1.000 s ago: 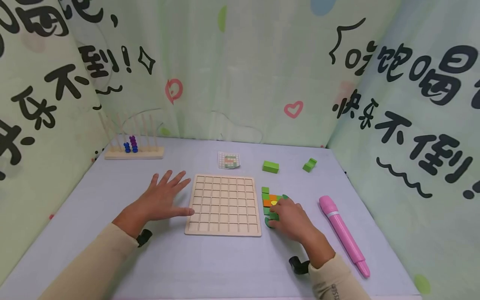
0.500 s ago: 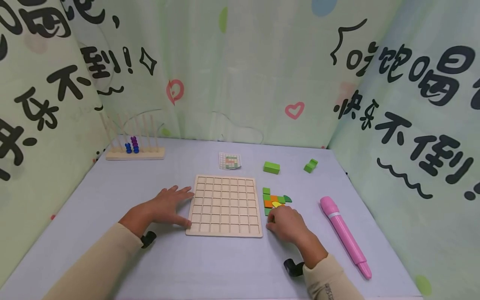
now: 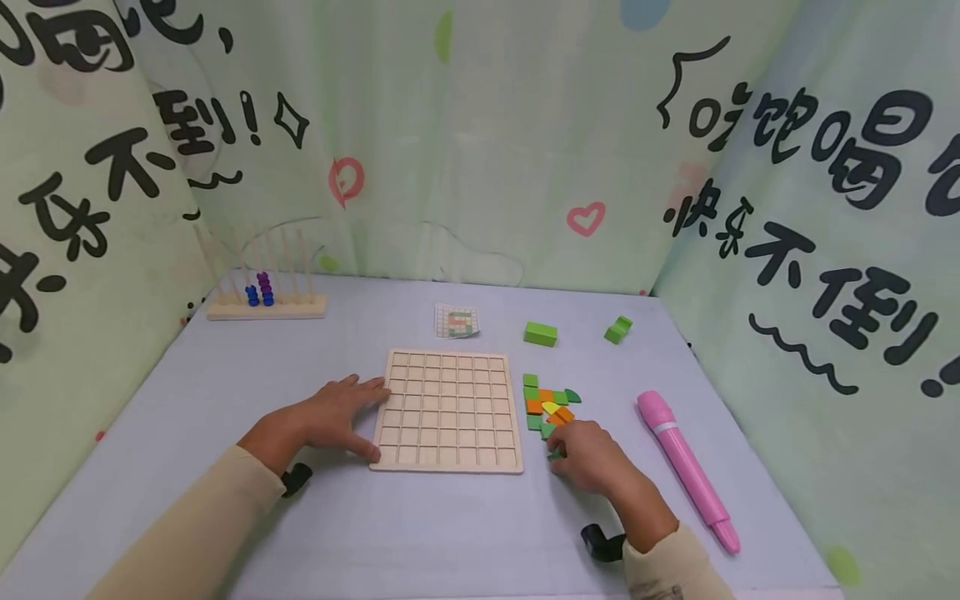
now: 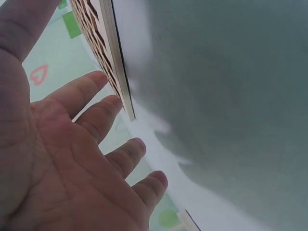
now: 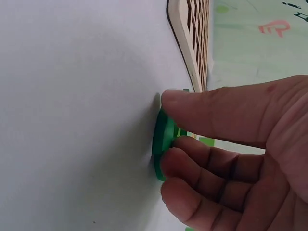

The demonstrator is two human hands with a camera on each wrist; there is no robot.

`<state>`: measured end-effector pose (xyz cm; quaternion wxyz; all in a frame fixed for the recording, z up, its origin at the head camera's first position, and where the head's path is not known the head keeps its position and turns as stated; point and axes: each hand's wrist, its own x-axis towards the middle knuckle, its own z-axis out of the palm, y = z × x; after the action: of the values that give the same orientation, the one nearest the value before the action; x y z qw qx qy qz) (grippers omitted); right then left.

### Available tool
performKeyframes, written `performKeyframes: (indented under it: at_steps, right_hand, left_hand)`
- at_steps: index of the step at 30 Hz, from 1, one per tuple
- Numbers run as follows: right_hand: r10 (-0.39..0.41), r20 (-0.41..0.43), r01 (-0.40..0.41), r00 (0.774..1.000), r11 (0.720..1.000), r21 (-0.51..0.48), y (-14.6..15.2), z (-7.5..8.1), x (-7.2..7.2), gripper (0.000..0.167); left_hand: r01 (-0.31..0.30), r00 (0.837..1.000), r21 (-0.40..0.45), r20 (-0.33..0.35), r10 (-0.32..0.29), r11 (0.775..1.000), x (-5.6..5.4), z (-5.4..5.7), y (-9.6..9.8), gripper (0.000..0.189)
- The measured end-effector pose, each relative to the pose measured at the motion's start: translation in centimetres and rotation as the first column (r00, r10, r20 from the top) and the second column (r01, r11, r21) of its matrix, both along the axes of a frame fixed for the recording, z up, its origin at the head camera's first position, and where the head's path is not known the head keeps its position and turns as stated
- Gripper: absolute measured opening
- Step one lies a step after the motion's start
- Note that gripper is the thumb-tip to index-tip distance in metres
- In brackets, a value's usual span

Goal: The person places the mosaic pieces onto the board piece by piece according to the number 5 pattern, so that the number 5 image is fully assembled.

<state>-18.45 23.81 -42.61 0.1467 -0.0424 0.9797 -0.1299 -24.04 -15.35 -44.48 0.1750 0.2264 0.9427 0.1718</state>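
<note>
My left hand (image 3: 326, 418) rests at the left edge of a square wooden grid board (image 3: 448, 411), its fingers extended and the thumb near the front corner. In the left wrist view, the fingertips (image 4: 114, 102) lie along the board's edge. To the board's right, my right hand (image 3: 594, 457) pinches a dark green block (image 5: 164, 132) between thumb and fingers, low over the table. Just beyond it lies a cluster of small flat blocks, with an orange block (image 3: 534, 407), a yellow block (image 3: 551, 407) and a dark green rounded block (image 3: 573, 396) among them.
A gridded pattern card (image 3: 457, 321) lies behind the board. Green blocks (image 3: 541, 334) and a second green pair (image 3: 618, 330) stand at the back right. A pink pen-shaped stick (image 3: 690, 471) lies at right. A pegged wooden rack (image 3: 267, 312) with beads stands at back left.
My left hand has come down from a spread pose to the board's left edge. The right hand has drawn nearer, then shifted slightly right with a dark green block, uncovering more blocks.
</note>
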Motion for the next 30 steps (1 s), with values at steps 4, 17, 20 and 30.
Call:
performKeyframes:
  at_steps: [4, 17, 20, 30]
  right_hand:
    - [-0.009, 0.022, 0.009, 1.000, 1.000, 0.001, -0.1, -0.2, 0.2, 0.020]
    - [0.048, 0.064, -0.048, 0.997, 0.999, -0.007, 0.3, 0.6, -0.1, 0.015]
    - [0.056, 0.058, -0.055, 0.997, 0.998, -0.029, 0.4, 0.5, -0.3, 0.014]
    - [0.164, -0.023, -0.165, 0.986, 0.966, -0.199, 0.3, 0.4, -1.7, 0.014]
  left_hand:
    - [0.000, 1.000, 0.010, 0.016, 0.000, 1.000, 0.2, 0.0, 0.0, 0.102]
    - [-0.040, 0.997, 0.019, 0.070, 0.039, 0.999, 0.4, 0.2, -0.4, 0.106]
    - [-0.048, 0.996, 0.017, 0.074, 0.046, 0.999, 0.2, 0.0, -0.4, 0.106]
    - [-0.060, 0.994, 0.068, 0.096, 0.053, 0.996, 0.0, -0.1, -0.3, 0.105]
